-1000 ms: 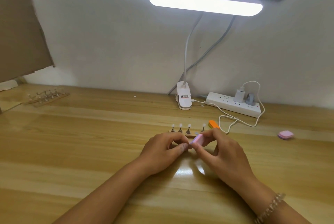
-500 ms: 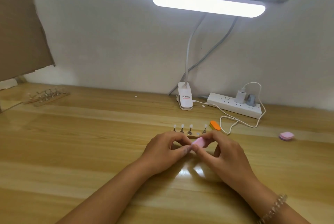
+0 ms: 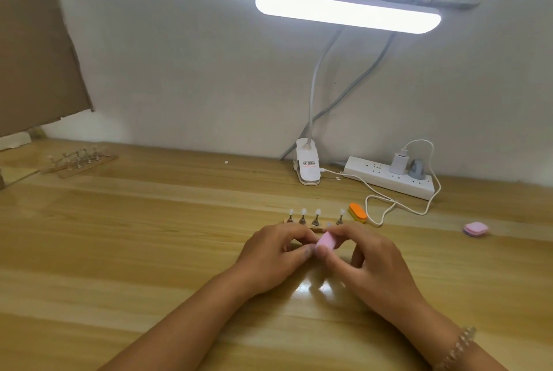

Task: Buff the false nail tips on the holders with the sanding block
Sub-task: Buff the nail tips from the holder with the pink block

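A person's 2 bare hands meet over a wooden table. The right hand, with a beaded bracelet at the wrist, pinches a small pink sanding block between thumb and fingers. The left hand is curled right beside the block; whether it grasps anything cannot be told. Just beyond the hands, and partly hidden by them, a wooden holder strip carries 4 visible white nail tips on upright pins. An orange block lies at its right end, and a pink pad well to the right. Far back stand a white clip lamp, its label too small to read, and a power strip with 2 plugs. Far left lie another rack and cardboard.
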